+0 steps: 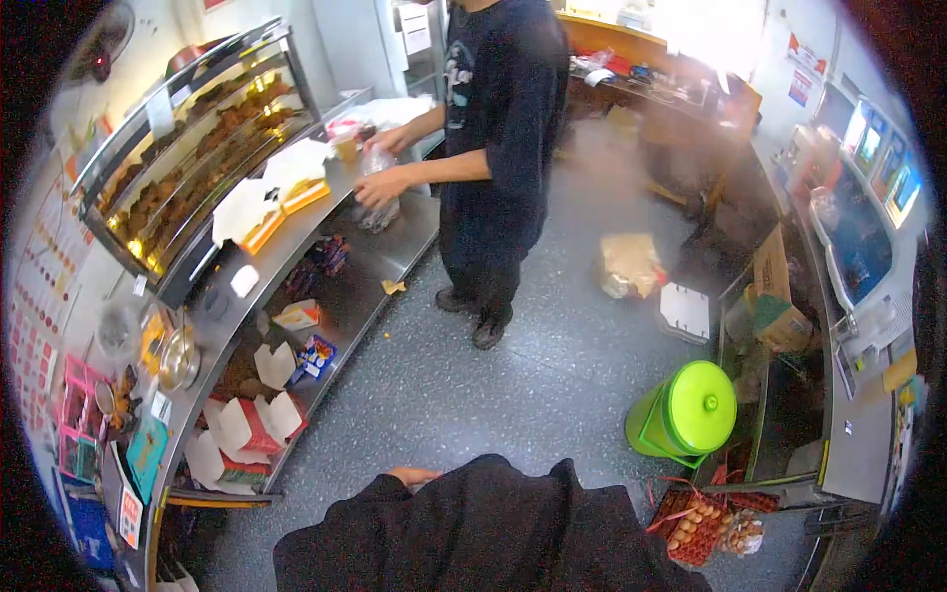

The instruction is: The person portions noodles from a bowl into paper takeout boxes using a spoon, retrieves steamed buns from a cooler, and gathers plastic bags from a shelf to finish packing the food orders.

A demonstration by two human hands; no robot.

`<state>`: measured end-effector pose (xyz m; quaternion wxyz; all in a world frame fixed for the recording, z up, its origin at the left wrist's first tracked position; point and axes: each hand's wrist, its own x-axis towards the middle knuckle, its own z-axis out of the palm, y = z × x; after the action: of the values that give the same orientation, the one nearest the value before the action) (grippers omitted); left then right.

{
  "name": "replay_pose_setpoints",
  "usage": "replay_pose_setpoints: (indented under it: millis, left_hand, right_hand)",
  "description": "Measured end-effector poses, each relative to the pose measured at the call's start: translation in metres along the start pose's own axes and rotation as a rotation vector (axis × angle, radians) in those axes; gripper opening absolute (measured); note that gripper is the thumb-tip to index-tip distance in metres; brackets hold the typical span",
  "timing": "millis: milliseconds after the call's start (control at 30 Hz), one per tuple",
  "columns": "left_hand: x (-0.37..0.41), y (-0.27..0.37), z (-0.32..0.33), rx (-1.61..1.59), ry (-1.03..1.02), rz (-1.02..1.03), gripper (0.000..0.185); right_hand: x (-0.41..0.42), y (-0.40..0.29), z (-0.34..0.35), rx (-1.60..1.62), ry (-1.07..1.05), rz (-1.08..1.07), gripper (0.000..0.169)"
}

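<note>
My left hand (414,475) shows only in part at the bottom, beside my dark clothing; whether it holds something is hidden. My right hand is out of view. Ahead, two open takeaway boxes (265,231) with yellow-orange food or packaging lie on the metal counter (222,325). Past them a co-worker in dark clothes (503,148) has both hands at a clear plastic bag (379,164), near a light-brown cup (346,150). A glass display case (200,140) of fried food stands along the counter.
A metal bowl (177,361) and a teal tray (148,451) lie on the left counter, with folded food cartons (244,429) on the shelf below. At right are a lidded green bucket (684,411), eggs on red trays (688,524) and stacked white boxes (684,311) on the floor.
</note>
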<state>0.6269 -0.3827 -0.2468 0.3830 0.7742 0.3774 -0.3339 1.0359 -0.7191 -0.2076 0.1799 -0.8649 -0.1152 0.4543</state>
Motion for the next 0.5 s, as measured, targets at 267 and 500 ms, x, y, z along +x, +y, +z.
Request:
replay_pose_setpoints:
  millis: [267,500]
  left_hand:
    - [0.13,0.122,-0.098,0.071,-0.035,0.04,0.05]
    - [0.251,0.202,-0.241,0.089,-0.057,0.022,0.053]
  right_hand:
    - [0.135,-0.064,-0.082,-0.114,-0.099,-0.091,0.03]
    - [0.275,-0.175,-0.216,-0.101,0.03,-0.212,0.034]
